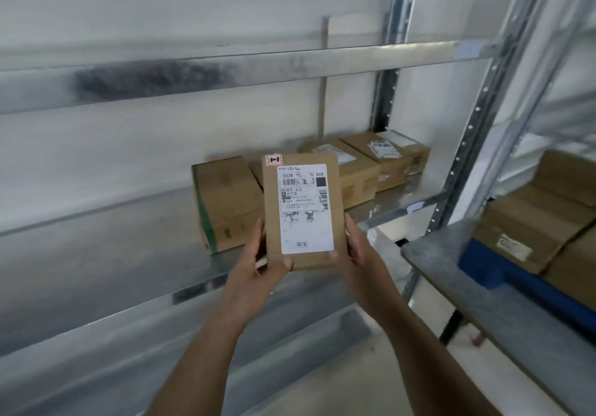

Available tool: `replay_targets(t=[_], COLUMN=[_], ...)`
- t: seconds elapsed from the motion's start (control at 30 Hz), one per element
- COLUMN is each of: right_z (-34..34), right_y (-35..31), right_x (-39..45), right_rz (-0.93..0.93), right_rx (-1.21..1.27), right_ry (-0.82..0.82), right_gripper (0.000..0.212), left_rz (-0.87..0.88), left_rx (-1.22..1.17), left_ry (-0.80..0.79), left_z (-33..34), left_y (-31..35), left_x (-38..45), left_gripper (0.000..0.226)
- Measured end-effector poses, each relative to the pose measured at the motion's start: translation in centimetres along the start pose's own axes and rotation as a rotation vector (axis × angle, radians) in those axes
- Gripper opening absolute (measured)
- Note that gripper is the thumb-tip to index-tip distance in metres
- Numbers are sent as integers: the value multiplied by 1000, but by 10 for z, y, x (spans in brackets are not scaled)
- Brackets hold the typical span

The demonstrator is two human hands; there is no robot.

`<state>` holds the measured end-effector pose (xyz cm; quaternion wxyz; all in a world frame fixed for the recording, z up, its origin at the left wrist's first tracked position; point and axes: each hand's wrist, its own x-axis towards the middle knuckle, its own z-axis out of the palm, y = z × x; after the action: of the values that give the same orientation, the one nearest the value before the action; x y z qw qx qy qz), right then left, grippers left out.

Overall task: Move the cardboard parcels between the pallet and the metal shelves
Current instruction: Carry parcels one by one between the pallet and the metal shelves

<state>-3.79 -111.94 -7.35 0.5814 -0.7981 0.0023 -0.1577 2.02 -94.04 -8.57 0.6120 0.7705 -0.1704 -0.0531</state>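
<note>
Both the left hand (258, 254) and right hand (361, 251) grip a labelled parcel (303, 212) upright before the shelf (106, 238), seemingly mid-placement; next it likely needs setting down beside the stored boxes (225, 199).

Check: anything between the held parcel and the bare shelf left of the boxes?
Nothing visible. Both hands, left and right, hold the parcel in front of the shelf; the box stands right of that bare stretch.
</note>
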Motion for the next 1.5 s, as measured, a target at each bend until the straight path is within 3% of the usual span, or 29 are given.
replay_targets(t=[0.2,0.33,0.7,1.17,1.5], right_z=[-78,-125,-220,-325,-363], right_y=[17,34,56,99,143], right_x=[-35,-59,-86,-14,22], right_rz=[3,131,225,356,526], right_rx=[73,99,16,-65,-217], right_ry=[90,220,499,783,861], right_gripper=[50,61,77,78,71], left_rz=[24,24,100,219,193], left_rx=[-17,-28,10,7,80], left_ry=[-132,-211,-534,-869,-910], left_z=[82,136,246,370,434], left_y=[13,25,65,103,85], left_x=[8,13,57,181,250], left_gripper=[71,68,58,59,71])
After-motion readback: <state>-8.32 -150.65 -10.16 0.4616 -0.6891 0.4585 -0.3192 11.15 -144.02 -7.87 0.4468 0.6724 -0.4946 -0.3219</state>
